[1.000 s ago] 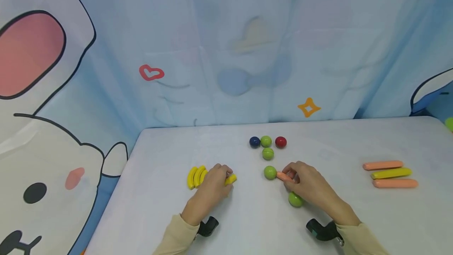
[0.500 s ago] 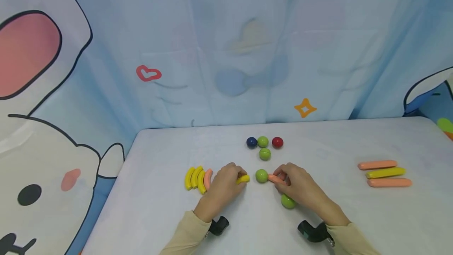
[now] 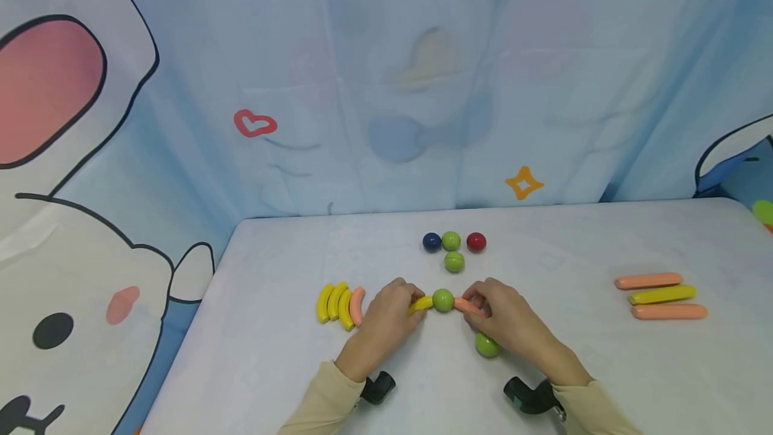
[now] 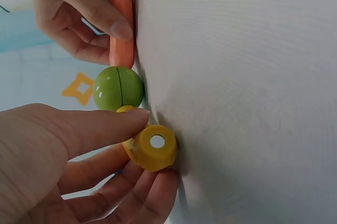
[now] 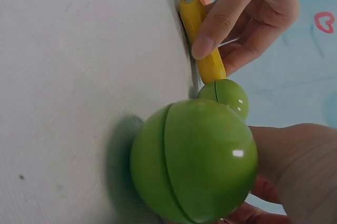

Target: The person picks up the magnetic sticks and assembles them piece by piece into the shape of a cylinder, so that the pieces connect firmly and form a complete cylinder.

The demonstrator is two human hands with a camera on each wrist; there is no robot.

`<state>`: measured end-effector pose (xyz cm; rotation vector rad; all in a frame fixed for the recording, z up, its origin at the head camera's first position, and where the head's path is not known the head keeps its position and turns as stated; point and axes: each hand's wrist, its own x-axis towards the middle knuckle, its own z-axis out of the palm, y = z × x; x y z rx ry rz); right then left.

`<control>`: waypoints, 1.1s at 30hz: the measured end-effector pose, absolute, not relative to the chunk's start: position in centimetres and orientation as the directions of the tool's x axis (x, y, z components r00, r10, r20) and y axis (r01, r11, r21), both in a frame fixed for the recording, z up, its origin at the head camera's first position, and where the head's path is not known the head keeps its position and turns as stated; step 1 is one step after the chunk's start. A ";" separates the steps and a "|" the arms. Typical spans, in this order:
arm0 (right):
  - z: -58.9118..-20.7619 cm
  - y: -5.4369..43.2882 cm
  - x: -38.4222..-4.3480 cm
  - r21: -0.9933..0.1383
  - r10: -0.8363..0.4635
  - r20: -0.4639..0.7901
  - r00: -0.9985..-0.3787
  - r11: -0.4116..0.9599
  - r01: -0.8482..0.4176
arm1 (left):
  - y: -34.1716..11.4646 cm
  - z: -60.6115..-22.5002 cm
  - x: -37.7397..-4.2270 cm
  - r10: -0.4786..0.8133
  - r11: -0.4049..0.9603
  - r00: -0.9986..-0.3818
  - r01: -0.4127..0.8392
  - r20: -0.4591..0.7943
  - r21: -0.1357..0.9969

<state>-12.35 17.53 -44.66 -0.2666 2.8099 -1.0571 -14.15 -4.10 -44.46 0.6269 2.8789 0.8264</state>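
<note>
My left hand (image 3: 386, 317) pinches a short curved yellow magnetic stick (image 3: 421, 304) between thumb and fingers. The stick's far end meets a green ball (image 3: 443, 300); its near end, in the left wrist view, shows a pale round inset. On the ball's other side, an orange magnetic stick (image 3: 466, 305) sits in the pinch of my right hand (image 3: 513, 317). A second green ball (image 3: 486, 346) adjoins the orange stick's other end, large in the right wrist view, where it hides most of that hand.
Left of my left hand lie several curved sticks (image 3: 334, 302), yellow and orange. Farther back are a blue ball (image 3: 431, 242), a red ball (image 3: 476, 242) and two smaller green balls (image 3: 454, 262). Straight sticks (image 3: 662, 295) lie at the right of the white table (image 3: 272, 247).
My left hand has carried the yellow stick rightward from the curved sticks until it meets the green ball. My right hand has shifted slightly left with the orange stick and both balls.
</note>
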 end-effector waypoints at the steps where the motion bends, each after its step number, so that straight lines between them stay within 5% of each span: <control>1: -44.7 17.6 -12.3 -0.662 -0.209 -0.056 -0.976 0.739 -0.120 | -4.1 -44.4 -14.1 0.403 0.774 -0.915 0.357 0.027 0.523; 25: -44.5 17.7 -12.4 -0.673 -0.217 -0.066 -0.974 0.730 -0.117 | -3.5 -43.7 -14.3 0.407 0.820 -0.913 0.370 0.008 0.437; 33: -43.8 17.2 -12.8 -0.631 -0.287 -0.024 -0.958 0.748 -0.208 | -3.6 -43.7 -14.2 0.384 0.823 -0.923 0.326 -0.033 0.465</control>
